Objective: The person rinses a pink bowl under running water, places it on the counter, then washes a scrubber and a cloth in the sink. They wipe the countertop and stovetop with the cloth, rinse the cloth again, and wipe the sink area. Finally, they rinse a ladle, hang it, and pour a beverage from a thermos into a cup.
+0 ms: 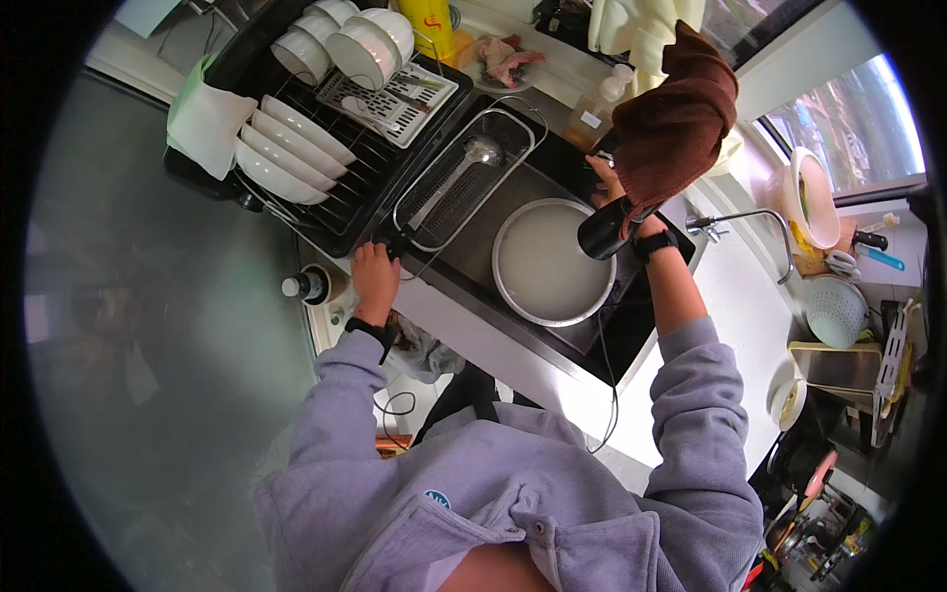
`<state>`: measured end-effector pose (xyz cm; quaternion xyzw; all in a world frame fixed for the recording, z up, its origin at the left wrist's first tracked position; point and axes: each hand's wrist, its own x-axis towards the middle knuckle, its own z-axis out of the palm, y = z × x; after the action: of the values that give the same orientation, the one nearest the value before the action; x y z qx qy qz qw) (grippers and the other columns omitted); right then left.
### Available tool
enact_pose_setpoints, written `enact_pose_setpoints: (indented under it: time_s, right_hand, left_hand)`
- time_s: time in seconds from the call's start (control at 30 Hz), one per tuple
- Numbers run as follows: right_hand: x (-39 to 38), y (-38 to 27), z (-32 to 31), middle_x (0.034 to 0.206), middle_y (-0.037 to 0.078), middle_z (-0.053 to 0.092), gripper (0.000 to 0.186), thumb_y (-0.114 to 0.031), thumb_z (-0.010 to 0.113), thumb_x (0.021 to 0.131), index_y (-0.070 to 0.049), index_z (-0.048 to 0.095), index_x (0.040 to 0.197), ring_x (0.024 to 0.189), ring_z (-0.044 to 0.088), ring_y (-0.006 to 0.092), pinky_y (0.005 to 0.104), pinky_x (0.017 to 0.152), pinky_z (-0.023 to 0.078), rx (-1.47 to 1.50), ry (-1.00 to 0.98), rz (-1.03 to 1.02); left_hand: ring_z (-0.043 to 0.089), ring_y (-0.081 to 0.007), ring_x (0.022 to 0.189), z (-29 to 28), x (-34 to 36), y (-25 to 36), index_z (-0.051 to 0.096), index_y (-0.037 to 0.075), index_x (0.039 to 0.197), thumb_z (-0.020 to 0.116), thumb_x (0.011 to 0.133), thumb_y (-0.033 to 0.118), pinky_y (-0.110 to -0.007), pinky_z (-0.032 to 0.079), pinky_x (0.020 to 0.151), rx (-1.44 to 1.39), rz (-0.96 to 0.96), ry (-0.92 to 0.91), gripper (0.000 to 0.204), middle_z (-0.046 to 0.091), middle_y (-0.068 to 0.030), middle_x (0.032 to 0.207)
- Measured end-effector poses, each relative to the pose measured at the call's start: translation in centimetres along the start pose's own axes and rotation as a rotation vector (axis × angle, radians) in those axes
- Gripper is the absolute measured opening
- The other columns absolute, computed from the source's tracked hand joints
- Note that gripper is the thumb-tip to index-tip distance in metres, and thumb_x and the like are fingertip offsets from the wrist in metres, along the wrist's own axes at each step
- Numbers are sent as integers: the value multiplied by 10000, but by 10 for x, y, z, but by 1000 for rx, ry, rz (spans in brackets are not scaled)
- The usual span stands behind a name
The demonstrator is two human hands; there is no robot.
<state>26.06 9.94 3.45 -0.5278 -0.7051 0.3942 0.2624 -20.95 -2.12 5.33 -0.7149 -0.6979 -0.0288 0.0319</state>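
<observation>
My left hand (375,280) is closed at the black handle end of a metal ladle (428,207), by the counter's front edge. The ladle's bowl lies in a wire mesh basket (456,219) set over the sink. My right hand (610,184) reaches behind a black cylindrical spout (603,229), fingers stretched and apart, partly hidden by it. A brown cloth (676,118) hangs above that spout. Under it, a round metal basin (510,297) of cloudy whitish water sits in the dark sink (473,286).
A black dish rack (367,212) with white plates (286,163) and bowls (360,57) stands at the left. A yellow bottle (424,25) and a plate of raw meat (505,61) are behind. At right are a silver tap (755,213), a white colander (837,311) and a knife (870,240).
</observation>
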Motion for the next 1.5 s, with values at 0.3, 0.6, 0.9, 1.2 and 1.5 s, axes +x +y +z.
enact_pose_setpoints:
  time_s: [0.3,0.6,0.9,1.2,1.5]
  right_hand:
    - [-89,-91,86,974,126,640,279,-232,448,944,3,569,1033,881,625,207,323,808,501,1414,94,580]
    - [-112,-132,99,963,164,647,475,-381,295,993,19,534,1081,848,641,240,328,769,522,1384,38,544]
    - [-141,-136,86,1045,182,630,410,-357,342,990,7,504,1089,865,648,221,313,792,541,1665,214,463]
    - [-134,-137,85,966,139,638,122,-32,555,873,3,498,975,822,647,196,289,720,564,1581,348,558]
    - [-119,-119,88,728,33,574,64,-49,575,862,-30,524,897,712,601,132,262,653,539,1596,634,578]
  left_hand:
    - [611,-407,732,-43,-16,19,482,60,1027,615,847,297,-481,462,611,-432,-12,-25,325,638,-189,827]
    - [612,-386,681,-154,-67,74,515,46,993,643,834,276,-442,455,566,-505,54,-18,308,631,-174,757]
    - [618,-374,676,-149,-19,178,498,43,915,675,789,261,-440,472,571,-384,425,-271,307,627,-157,719]
    - [620,-271,787,-141,-3,210,535,41,872,716,722,271,-369,509,623,-110,639,-167,328,609,-114,796]
    - [615,-311,782,-100,29,252,596,76,920,693,740,261,-392,504,636,-153,626,-98,276,613,-121,803]
